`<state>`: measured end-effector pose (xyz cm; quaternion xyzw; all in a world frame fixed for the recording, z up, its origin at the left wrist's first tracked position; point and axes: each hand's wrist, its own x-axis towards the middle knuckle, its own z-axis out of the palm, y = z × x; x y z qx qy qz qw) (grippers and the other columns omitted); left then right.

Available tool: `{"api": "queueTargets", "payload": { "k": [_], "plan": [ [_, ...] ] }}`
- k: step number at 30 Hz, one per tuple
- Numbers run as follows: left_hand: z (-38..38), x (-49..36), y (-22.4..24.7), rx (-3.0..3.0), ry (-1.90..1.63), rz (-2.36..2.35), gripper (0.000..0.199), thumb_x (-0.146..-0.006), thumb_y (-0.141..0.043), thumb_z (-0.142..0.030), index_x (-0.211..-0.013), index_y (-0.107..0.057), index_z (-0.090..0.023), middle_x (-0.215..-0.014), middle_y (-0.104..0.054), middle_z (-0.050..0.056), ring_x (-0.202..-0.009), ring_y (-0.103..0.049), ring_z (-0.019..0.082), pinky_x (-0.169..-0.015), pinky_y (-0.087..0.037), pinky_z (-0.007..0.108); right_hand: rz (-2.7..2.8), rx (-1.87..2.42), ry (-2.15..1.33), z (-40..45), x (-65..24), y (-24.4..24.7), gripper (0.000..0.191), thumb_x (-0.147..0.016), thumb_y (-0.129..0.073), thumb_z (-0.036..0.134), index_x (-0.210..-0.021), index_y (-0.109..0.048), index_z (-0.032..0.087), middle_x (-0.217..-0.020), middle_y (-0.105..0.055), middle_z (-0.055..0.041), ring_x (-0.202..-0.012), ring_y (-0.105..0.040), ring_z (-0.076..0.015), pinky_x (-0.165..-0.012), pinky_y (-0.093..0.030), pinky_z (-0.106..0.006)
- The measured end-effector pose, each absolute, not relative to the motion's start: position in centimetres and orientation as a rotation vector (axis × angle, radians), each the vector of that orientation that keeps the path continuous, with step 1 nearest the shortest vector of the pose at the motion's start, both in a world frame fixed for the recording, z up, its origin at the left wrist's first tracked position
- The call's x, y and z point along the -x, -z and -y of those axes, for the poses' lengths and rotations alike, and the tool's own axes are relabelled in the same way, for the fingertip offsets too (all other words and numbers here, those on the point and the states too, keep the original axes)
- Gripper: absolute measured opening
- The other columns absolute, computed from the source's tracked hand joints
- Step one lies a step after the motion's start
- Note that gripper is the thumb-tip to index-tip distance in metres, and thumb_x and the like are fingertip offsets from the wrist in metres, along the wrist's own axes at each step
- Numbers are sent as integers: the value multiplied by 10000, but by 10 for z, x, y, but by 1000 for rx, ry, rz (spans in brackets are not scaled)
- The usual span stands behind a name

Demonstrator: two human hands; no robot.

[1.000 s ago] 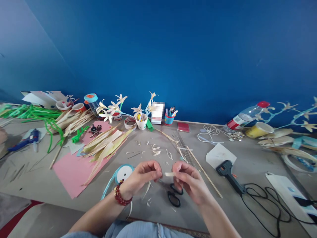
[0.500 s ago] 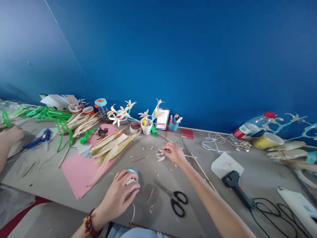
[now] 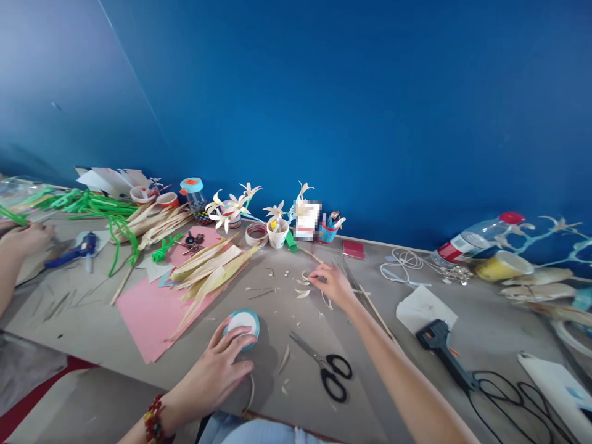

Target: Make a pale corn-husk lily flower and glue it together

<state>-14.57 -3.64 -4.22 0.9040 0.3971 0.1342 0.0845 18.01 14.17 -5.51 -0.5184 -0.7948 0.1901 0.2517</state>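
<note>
The left hand is being rested on a ribbon roll, a white disc with a turquoise rim that is being carried flat by the worktop. Its grip is being left loosely open: the fingers are being spread over the near side of the disc, and nothing is being clasped between them and the thumb. A beaded bracelet is being worn on that wrist. The right hand is being held out farther from the body, at a few pale petals on the worktop. There the thumb and forefinger are being held nearly together; whether a petal is being pinched by that grip cannot be told, the tips being too small to make out. Between the two arms, scissors are being carried by the worktop, their blades being pointed away from the person. To the left, dried husks are being partly supported by pink paper. To the right, a white sheet is being partly covered by a dark glue gun. At the far left, a green strand is being held by a co-worker's hand.
</note>
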Motion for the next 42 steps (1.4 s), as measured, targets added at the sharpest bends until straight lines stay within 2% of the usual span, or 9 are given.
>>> {"api": "queueTargets", "payload": {
  "k": [6,16,22,26,30,32,35,38,42],
  "plan": [
    [35,139,51,-2712,-470,-1209,115,-856,-613,-164,-774,-648,-236,-1102,-628,7,-1176,-508,192,-1224,-53,489,2177,1351,-534,-143,-183,58,202,-916,-597,316,-893,-776,226,-951,-725,-65,-905,-636,-225,-740,-466,-297],
    [33,135,41,-2676,-621,-1170,203,-905,-480,-120,-823,-627,-232,-1055,-639,17,-1126,-525,192,-1209,-129,511,2303,1386,-488,-160,-167,62,131,-900,-647,272,-891,-775,248,-938,-716,-36,-954,-643,-211,-855,-495,-328],
    [28,145,23,-2591,-623,-1187,217,-901,-472,-78,-907,-620,-236,-1047,-644,29,-1092,-536,203,-1149,-229,528,2314,1611,-459,-160,-157,56,280,-969,-583,309,-1221,-591,188,-1254,-610,-92,-1021,-641,-222,-861,-555,-430],
    [16,153,10,-2520,-787,-1152,208,-902,-476,-47,-922,-586,-222,-906,-663,13,-962,-569,183,-1071,-342,470,2292,1711,-487,-164,-147,54,288,-964,-590,307,-1227,-591,189,-1253,-610,-90,-1027,-640,-226,-861,-554,-430],
    [-1,155,-1,-2415,-959,-1263,150,-916,-511,-88,-948,-584,-215,-899,-664,21,-925,-578,183,-999,-401,416,2229,1751,-498,-167,-147,43,300,-961,-598,311,-1233,-587,187,-1261,-605,-90,-1030,-640,-228,-861,-556,-434],
    [-11,153,-6,-2355,-1011,-1324,123,-925,-515,-121,-957,-592,-212,-912,-663,32,-941,-580,194,-967,-425,398,2179,1756,-466,-163,-151,32,247,-974,-563,296,-1186,-612,180,-1194,-640,-87,-991,-647,-223,-841,-552,-411],
    [-29,143,-9,-2283,-1008,-1402,119,-931,-510,-157,-946,-615,-212,-903,-674,41,-948,-590,206,-876,-469,357,2135,1717,-429,-141,-159,17,216,-976,-462,260,-1021,-660,187,-949,-706,-62,-836,-650,-199,-739,-508,-319],
    [-45,131,-6,-2233,-984,-1417,134,-915,-520,-152,-907,-637,-218,-882,-690,31,-912,-608,202,-828,-483,340,2218,1595,-522,-104,-169,9,181,-917,-494,273,-889,-664,218,-765,-700,-10,-673,-631,-168,-617,-453,-253],
    [-58,119,4,-2177,-957,-1375,130,-893,-533,-148,-871,-643,-213,-861,-698,21,-865,-625,187,-803,-497,327,2382,1429,-652,-57,-187,13,156,-858,-551,264,-775,-678,229,-702,-696,-9,-661,-641,-190,-604,-436,-262]
  ]
}}
